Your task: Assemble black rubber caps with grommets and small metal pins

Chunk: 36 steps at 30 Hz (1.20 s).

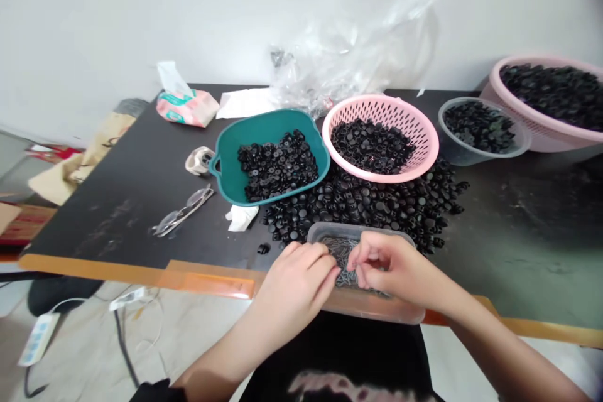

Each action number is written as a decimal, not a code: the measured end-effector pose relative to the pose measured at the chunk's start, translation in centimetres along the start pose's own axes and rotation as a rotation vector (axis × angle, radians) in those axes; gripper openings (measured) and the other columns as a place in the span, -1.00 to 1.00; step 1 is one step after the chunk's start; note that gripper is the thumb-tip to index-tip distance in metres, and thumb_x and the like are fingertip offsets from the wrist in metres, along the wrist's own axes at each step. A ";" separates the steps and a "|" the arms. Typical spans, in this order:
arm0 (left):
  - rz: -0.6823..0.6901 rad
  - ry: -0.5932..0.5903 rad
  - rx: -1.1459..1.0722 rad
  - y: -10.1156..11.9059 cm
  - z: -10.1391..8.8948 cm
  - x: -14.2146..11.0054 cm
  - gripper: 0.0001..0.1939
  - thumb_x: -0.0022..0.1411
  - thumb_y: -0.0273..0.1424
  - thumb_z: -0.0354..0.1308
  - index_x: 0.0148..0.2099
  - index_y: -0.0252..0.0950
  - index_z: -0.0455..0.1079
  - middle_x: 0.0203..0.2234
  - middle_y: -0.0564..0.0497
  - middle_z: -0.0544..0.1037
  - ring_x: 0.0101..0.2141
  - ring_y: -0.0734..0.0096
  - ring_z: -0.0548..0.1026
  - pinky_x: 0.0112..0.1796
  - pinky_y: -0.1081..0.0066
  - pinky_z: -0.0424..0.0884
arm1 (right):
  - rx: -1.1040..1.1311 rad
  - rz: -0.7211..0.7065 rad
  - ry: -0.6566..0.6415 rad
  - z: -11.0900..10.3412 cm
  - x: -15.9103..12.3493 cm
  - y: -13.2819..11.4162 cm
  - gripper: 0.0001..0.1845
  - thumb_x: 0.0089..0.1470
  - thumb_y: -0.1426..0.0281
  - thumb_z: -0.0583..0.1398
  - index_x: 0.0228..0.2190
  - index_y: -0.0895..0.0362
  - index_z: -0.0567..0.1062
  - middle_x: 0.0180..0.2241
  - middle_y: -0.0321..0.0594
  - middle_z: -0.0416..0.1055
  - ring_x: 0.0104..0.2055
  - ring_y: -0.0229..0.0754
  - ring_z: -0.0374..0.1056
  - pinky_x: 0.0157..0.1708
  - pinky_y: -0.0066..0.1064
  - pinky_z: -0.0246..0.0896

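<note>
- Right hand [398, 264] is pinched up over the tub, thumb and fingertips [360, 257] pressed together, but whatever's in that grip is too small to make out
- Left hand [292, 282] sits right beside it, fingers curled, can't tell if it's holding anything
- Clear plastic tub [372, 308] at bottom centre, long axis running left-right along the front edge of the black surface [117, 226]
- Thin grey metal screws [339, 251] fill it, pointing every which way
- Matte black round caps [358, 207] heaped just behind it
</note>
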<state>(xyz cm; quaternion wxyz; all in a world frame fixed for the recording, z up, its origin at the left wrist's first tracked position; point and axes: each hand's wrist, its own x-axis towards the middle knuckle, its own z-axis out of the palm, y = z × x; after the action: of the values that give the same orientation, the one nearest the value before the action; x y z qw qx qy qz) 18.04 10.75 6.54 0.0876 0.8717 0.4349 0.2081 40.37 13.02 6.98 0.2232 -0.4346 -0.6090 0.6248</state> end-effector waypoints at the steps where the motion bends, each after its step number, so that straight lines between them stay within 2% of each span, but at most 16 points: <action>1: -0.033 0.027 0.014 -0.7 -0.7 0.4 -0.71 0.51 -0.37 -0.02 -0.21 -0.26 0.49 -0.27 0.01 0.59 -0.25 0.37 0.53 -0.19 0.37 0.44 | -0.041 -0.040 0.005 0.2 0.3 -0.1 -0.85 -0.02 0.61 0.14 -0.45 0.12 0.42 -0.37 -0.25 0.55 -0.38 -0.25 0.46 -0.33 -0.43 0.36; 2: -0.083 0.063 0.037 -1.5 -1.6 0.9 -0.74 0.51 -0.35 -0.02 -0.15 -0.25 0.49 -0.19 -0.01 0.59 -0.16 0.35 0.54 -0.11 0.36 0.46 | -0.089 -0.077 0.014 0.3 0.5 -0.2 -0.84 -0.01 0.61 0.13 -0.43 0.12 0.43 -0.36 -0.25 0.54 -0.37 -0.24 0.45 -0.33 -0.43 0.34; 4: -0.248 0.150 0.124 -3.6 -3.8 1.6 -0.74 0.50 -0.34 -0.01 -0.05 -0.32 0.48 -0.06 -0.14 0.57 -0.02 0.16 0.51 0.03 0.18 0.43 | -0.191 -0.144 0.025 0.5 0.6 -0.6 -0.83 0.01 0.61 0.13 -0.41 0.13 0.45 -0.37 -0.27 0.52 -0.37 -0.25 0.41 -0.34 -0.45 0.29; 6: -0.393 0.158 0.189 -5.5 -6.2 1.6 -0.74 0.48 -0.31 0.01 -0.03 -0.33 0.47 -0.06 -0.17 0.56 -0.03 0.05 0.51 0.02 0.07 0.43 | -0.277 -0.196 0.036 0.5 0.2 -0.9 -0.85 0.08 0.59 0.15 -0.41 0.12 0.46 -0.39 -0.29 0.50 -0.36 -0.26 0.38 -0.32 -0.45 0.27; 8: -0.486 0.117 0.198 -6.8 -8.1 0.7 -0.75 0.47 -0.27 0.02 -0.11 -0.25 0.48 -0.22 -0.01 0.59 -0.23 0.21 0.55 -0.17 0.23 0.48 | -0.327 -0.201 0.056 0.4 -0.5 -0.9 -0.84 0.19 0.52 0.16 -0.40 0.12 0.50 -0.40 -0.30 0.51 -0.36 -0.27 0.39 -0.30 -0.46 0.27; 10: -0.530 0.000 0.155 -7.3 -8.7 -0.9 -0.76 0.44 -0.23 0.03 -0.14 -0.19 0.48 -0.40 0.11 0.57 -0.45 0.37 0.52 -0.40 0.41 0.42 | -0.313 -0.160 0.064 0.1 -1.4 -0.5 -0.80 0.28 0.45 0.15 -0.35 0.10 0.55 -0.45 -0.32 0.51 -0.39 -0.28 0.41 -0.30 -0.47 0.29; 12: -0.541 -0.153 0.091 -7.2 -7.8 -2.8 -0.80 0.36 -0.21 0.12 -0.11 -0.17 0.49 -0.50 0.14 0.55 -0.59 0.42 0.47 -0.56 0.48 0.32 | -0.251 -0.110 0.082 -0.2 -2.3 0.2 -0.81 0.31 0.39 0.16 -0.25 0.08 0.60 -0.51 -0.35 0.51 -0.46 -0.29 0.43 -0.34 -0.47 0.32; 14: -0.549 -0.243 0.051 -6.7 -5.8 -4.2 -0.72 0.25 -0.24 0.23 -0.03 -0.21 0.47 -0.49 0.09 0.57 -0.61 0.35 0.50 -0.60 0.45 0.34 | -0.185 -0.099 0.135 -0.5 -3.0 0.8 -0.81 0.31 0.36 0.18 -0.15 0.06 0.61 -0.50 -0.34 0.54 -0.45 -0.27 0.48 -0.33 -0.47 0.37; 18: -0.574 -0.265 0.019 -5.3 -0.9 -4.6 -0.46 0.25 -0.22 0.22 0.20 -0.36 0.31 -0.19 -0.21 0.60 -0.42 0.15 0.61 -0.47 0.27 0.51 | -0.116 -0.135 0.262 -0.9 -3.6 1.0 -0.83 0.30 0.31 0.20 -0.19 0.05 0.61 -0.42 -0.29 0.57 -0.39 -0.24 0.52 -0.30 -0.46 0.42; 21: -0.598 -0.229 0.004 -4.5 1.3 -3.6 -0.44 0.30 -0.31 0.15 0.28 -0.38 0.21 -0.01 -0.32 0.52 -0.35 0.15 0.61 -0.35 0.18 0.56 | -0.100 -0.139 0.330 -1.1 -3.6 0.6 -0.83 0.29 0.28 0.23 -0.25 0.06 0.61 -0.41 -0.25 0.56 -0.37 -0.23 0.50 -0.30 -0.44 0.43; 24: -0.595 -0.194 -0.032 -4.6 2.0 -2.5 -0.49 0.31 -0.42 0.12 0.27 -0.34 0.20 0.00 -0.25 0.48 -0.40 0.30 0.57 -0.31 0.22 0.58 | -0.102 -0.144 0.364 -1.1 -3.7 0.5 -0.82 0.28 0.27 0.24 -0.26 0.07 0.62 -0.40 -0.22 0.57 -0.37 -0.20 0.50 -0.30 -0.40 0.45; 28: -0.541 -0.153 -0.067 -5.6 1.6 -1.7 -0.56 0.32 -0.45 0.12 0.22 -0.28 0.24 -0.06 -0.13 0.46 -0.40 0.41 0.53 -0.29 0.28 0.59 | -0.102 -0.125 0.401 -0.8 -4.1 0.8 -0.81 0.28 0.27 0.23 -0.26 0.07 0.63 -0.40 -0.21 0.57 -0.36 -0.19 0.50 -0.31 -0.39 0.47; 33: -0.477 -0.105 -0.058 -6.3 1.1 -2.0 -0.66 0.40 -0.41 0.07 0.19 -0.24 0.26 -0.10 -0.07 0.45 -0.37 0.41 0.52 -0.26 0.29 0.59 | -0.184 -0.123 0.567 -1.0 -4.9 1.9 -0.84 0.27 0.31 0.23 -0.21 0.05 0.62 -0.37 -0.21 0.58 -0.37 -0.19 0.52 -0.34 -0.39 0.50; 36: -0.443 -0.065 -0.016 -6.3 1.1 -2.8 -0.65 0.43 -0.33 0.08 0.21 -0.21 0.25 0.00 -0.13 0.44 -0.18 0.26 0.56 -0.08 0.15 0.58 | -0.162 -0.139 0.682 -1.3 -5.3 2.6 -0.88 0.25 0.35 0.26 -0.21 0.03 0.63 -0.36 -0.23 0.60 -0.38 -0.21 0.53 -0.35 -0.43 0.53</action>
<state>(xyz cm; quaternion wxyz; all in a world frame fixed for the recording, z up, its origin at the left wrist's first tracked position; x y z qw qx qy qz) 12.44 12.40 2.68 0.1519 0.7606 0.6109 0.1589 44.83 9.10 6.12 0.4204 -0.5920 -0.5751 0.3770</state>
